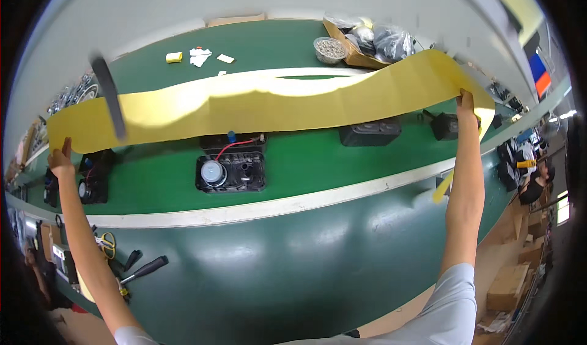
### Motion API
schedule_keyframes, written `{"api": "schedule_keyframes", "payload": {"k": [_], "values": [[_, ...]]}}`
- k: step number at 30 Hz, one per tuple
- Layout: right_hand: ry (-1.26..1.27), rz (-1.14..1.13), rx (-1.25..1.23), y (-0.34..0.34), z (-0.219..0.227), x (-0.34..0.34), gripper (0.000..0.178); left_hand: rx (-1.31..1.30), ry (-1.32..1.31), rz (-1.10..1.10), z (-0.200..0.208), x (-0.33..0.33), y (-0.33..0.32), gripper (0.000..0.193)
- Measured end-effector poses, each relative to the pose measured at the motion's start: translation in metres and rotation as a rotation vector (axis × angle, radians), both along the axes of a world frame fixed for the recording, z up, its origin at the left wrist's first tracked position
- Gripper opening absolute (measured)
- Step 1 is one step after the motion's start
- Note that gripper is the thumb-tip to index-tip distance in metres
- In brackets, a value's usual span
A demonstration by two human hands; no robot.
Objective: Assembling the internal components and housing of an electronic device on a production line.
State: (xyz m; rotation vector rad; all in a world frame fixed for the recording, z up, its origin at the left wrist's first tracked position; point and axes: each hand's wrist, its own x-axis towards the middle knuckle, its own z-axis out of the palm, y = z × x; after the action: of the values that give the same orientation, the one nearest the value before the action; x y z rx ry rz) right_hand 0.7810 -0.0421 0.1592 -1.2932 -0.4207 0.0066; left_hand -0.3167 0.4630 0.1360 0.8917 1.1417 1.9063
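A long yellow sheet strip [293,103] stretches across the view between my raised arms, bending slightly in the middle. My left hand [62,159] pinches its lower left corner. Near the right end, my right hand [466,104] grips the lower edge, and the end folds back and hangs down beyond the wrist. Under the strip, on the green belt [306,161], lies an opened black plastic housing [231,172] with a round grey speaker, a blue part and a red wire. Another black housing [370,132] is partly covered by the strip.
More black housings [95,183] lie left and right along the belt. A blurred dark bar [109,97] crosses before the strip. Behind stand a tub of small parts [330,49] and a carton of bags [367,54]. Scissors [107,245] and a screwdriver [145,269] lie on the near table.
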Motion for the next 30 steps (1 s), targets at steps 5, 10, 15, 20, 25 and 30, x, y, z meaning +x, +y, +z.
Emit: {"api": "schedule_keyframes", "payload": {"k": [5, 10, 15, 20, 25, 30], "values": [[0.128, -0.064, -0.047, -0.002, 0.055, -0.034, 0.012, 0.011, -0.019, 0.067, 0.067, 0.018, -0.008, 0.039], [0.176, -0.067, -0.062, -0.048, 0.054, -0.074, 0.015, -0.017, 0.009, 0.064, 0.067, 0.008, -0.015, 0.04], [0.249, -0.079, -0.122, -0.107, 0.021, -0.108, 0.018, -0.066, 0.063, 0.061, 0.053, -0.006, -0.03, 0.04], [0.324, -0.099, -0.193, -0.149, -0.013, -0.125, 0.022, -0.122, 0.13, 0.064, 0.037, -0.004, -0.044, 0.041], [0.36, -0.086, -0.214, -0.153, -0.04, -0.127, 0.025, -0.144, 0.126, 0.073, 0.018, 0.006, -0.047, 0.041], [0.404, -0.082, -0.273, -0.137, -0.057, -0.139, 0.029, -0.206, 0.186, 0.098, 0.011, 0.02, -0.056, 0.042]]}}
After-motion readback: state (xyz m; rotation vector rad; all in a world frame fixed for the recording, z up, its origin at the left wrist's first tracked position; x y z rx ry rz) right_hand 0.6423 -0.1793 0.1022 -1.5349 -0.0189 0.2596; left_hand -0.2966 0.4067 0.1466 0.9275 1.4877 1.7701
